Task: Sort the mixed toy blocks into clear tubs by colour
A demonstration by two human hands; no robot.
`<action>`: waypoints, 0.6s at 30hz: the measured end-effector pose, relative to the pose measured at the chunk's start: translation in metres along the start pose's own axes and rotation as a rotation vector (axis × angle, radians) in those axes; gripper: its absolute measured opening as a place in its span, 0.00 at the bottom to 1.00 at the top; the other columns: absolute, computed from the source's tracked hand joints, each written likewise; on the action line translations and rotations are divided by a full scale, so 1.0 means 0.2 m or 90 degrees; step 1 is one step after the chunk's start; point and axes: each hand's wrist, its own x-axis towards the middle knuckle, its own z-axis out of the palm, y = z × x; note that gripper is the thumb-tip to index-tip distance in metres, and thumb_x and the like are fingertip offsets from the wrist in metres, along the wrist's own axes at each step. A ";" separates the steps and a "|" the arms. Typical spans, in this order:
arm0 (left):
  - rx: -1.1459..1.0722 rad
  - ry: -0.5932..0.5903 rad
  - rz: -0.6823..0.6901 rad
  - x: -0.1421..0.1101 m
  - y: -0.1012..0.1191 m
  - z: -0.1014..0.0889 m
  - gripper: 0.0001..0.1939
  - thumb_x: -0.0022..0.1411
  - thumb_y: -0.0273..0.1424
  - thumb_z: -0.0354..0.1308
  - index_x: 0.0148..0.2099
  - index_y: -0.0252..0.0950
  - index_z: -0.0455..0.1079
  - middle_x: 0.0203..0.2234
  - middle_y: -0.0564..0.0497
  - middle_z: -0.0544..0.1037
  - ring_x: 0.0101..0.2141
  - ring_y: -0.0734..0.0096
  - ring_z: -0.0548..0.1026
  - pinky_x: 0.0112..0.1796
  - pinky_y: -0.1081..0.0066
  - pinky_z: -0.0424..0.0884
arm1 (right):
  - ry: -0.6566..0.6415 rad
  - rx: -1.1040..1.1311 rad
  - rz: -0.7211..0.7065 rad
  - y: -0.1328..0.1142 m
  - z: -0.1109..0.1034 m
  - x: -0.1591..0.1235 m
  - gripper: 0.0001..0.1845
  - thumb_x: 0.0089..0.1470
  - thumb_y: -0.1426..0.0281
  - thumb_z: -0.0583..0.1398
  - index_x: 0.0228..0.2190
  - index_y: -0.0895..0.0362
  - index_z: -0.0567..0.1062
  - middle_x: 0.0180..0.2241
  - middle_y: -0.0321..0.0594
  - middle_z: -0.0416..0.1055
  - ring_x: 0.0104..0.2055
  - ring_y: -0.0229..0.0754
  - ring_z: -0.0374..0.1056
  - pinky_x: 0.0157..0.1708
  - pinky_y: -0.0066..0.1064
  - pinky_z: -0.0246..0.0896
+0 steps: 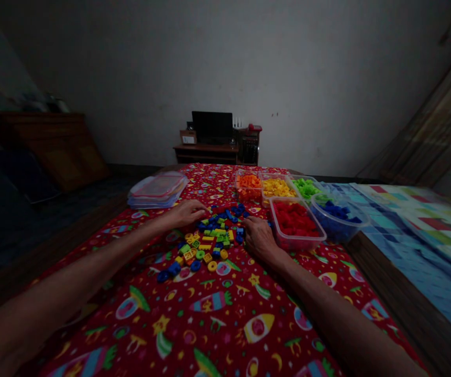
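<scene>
A loose pile of building bricks (213, 233) in blue, green and yellow lies on the table between my hands. My left hand (188, 212) is at the pile's far left edge, fingers stretched towards the bricks and apparently holding nothing. On the right side of the pile, my right hand (260, 234) rests low with its fingers curled beside some blue bricks (240, 235). Whatever its fingertips grip, if anything, is hidden. Yellow rings (212, 266) and dark blue pieces (163, 276) lie at the near edge of the pile.
Clear tubs at the right hold orange bricks (249, 181), yellow bricks (277, 187), green bricks (306, 188), red bricks (296, 220) and blue bricks (337, 211). Stacked lids (157, 189) lie at the far left of the red patterned tablecloth (225, 335). A bed (402, 230) adjoins the right.
</scene>
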 end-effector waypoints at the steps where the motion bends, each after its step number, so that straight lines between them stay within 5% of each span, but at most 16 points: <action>1: -0.010 -0.011 0.000 -0.05 -0.01 0.00 0.20 0.58 0.41 0.48 0.39 0.34 0.76 0.36 0.45 0.80 0.38 0.63 0.75 0.41 0.70 0.69 | 0.001 0.000 -0.003 0.00 0.00 0.00 0.15 0.51 0.77 0.52 0.39 0.61 0.74 0.39 0.48 0.71 0.39 0.43 0.65 0.40 0.30 0.53; 6: -0.044 -0.005 -0.043 -0.28 0.01 0.00 0.27 0.61 0.48 0.43 0.48 0.35 0.72 0.45 0.44 0.77 0.45 0.59 0.74 0.47 0.65 0.69 | 0.051 0.044 -0.016 0.02 0.03 -0.01 0.17 0.53 0.77 0.50 0.41 0.61 0.74 0.38 0.48 0.72 0.40 0.44 0.66 0.43 0.32 0.57; 11: -0.046 -0.023 -0.117 -0.57 0.11 0.09 0.36 0.65 0.51 0.34 0.68 0.35 0.45 0.65 0.42 0.53 0.62 0.56 0.56 0.57 0.59 0.59 | 0.258 0.117 -0.062 0.03 0.08 -0.01 0.24 0.54 0.79 0.47 0.51 0.66 0.67 0.52 0.56 0.64 0.56 0.48 0.59 0.55 0.40 0.55; 15: 0.018 -0.055 -0.052 -0.72 0.22 0.19 0.49 0.56 0.55 0.51 0.69 0.40 0.35 0.67 0.42 0.41 0.64 0.49 0.44 0.59 0.53 0.54 | 0.295 0.115 -0.113 0.03 0.09 -0.01 0.26 0.52 0.81 0.48 0.53 0.66 0.65 0.55 0.58 0.61 0.58 0.50 0.55 0.57 0.45 0.53; 18: 0.008 -0.019 -0.049 -0.68 0.29 0.24 0.53 0.51 0.55 0.57 0.69 0.40 0.35 0.67 0.39 0.38 0.65 0.46 0.43 0.59 0.50 0.53 | 0.297 0.074 -0.161 -0.01 0.08 -0.02 0.24 0.53 0.81 0.47 0.52 0.63 0.66 0.53 0.55 0.63 0.57 0.49 0.57 0.57 0.47 0.54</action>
